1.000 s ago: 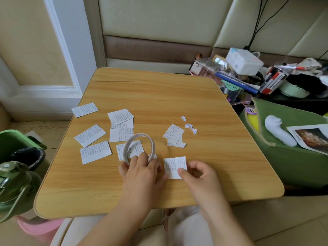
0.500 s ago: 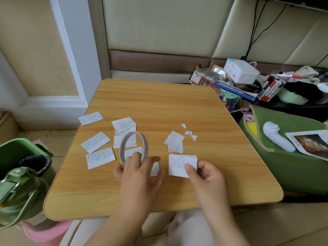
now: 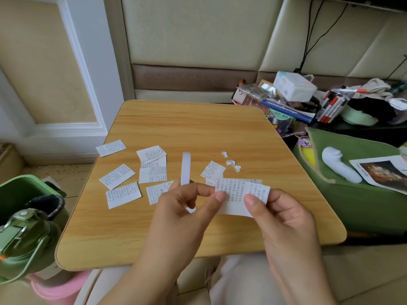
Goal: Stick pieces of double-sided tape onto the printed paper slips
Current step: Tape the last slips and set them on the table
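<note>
You hold the paper slip [image 3: 241, 195] lifted just above the table [image 3: 198, 128], pinched between your left hand [image 3: 187, 208] and right hand [image 3: 279, 214]; the tape roll [image 3: 185, 168], apparently looped over your left fingers, stays ready there.

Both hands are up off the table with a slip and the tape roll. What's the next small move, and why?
Probably pull a short length off the tape roll and press it onto the slip. The left hand grips the roll edge-on while its thumb and forefinger also pinch the slip's left edge; the right hand pinches the right edge, print facing up. No tape shows on this slip.
</note>
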